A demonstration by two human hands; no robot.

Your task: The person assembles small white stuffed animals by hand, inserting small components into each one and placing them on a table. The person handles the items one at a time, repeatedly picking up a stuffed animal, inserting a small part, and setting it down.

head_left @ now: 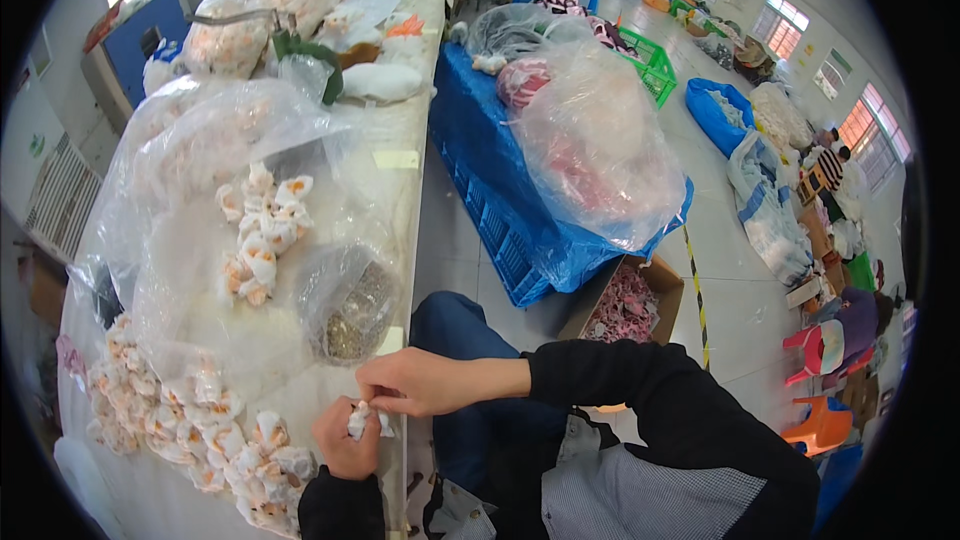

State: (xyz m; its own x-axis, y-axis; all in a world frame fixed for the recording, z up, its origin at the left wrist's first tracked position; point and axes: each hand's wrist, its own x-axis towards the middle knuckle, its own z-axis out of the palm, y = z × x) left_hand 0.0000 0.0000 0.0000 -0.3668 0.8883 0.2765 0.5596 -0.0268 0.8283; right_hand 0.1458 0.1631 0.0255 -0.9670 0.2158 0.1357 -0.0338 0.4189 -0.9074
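At the table's near right edge, my left hand [347, 439] grips a small white fabric piece [357, 422]. My right hand [420, 381] reaches across to it, thumb and fingertips pinched together at its top. What lies between those fingertips is too small to make out. Just beyond the hands is a clear plastic bag [352, 315] with brownish grains inside. A heap of small white pieces with orange parts [215, 430] lies left of my left hand. More such pieces [262, 235] rest on a large clear plastic bag [180, 270] farther up the table.
Filled plastic bags [228, 37] crowd the table's far end. Right of the aisle, a blue-covered crate [475, 165] carries a big clear bag [590, 140]. A cardboard box [668, 290] of pink scraps stands near my knee. An orange stool [822, 427] and another person [858, 330] are at far right.
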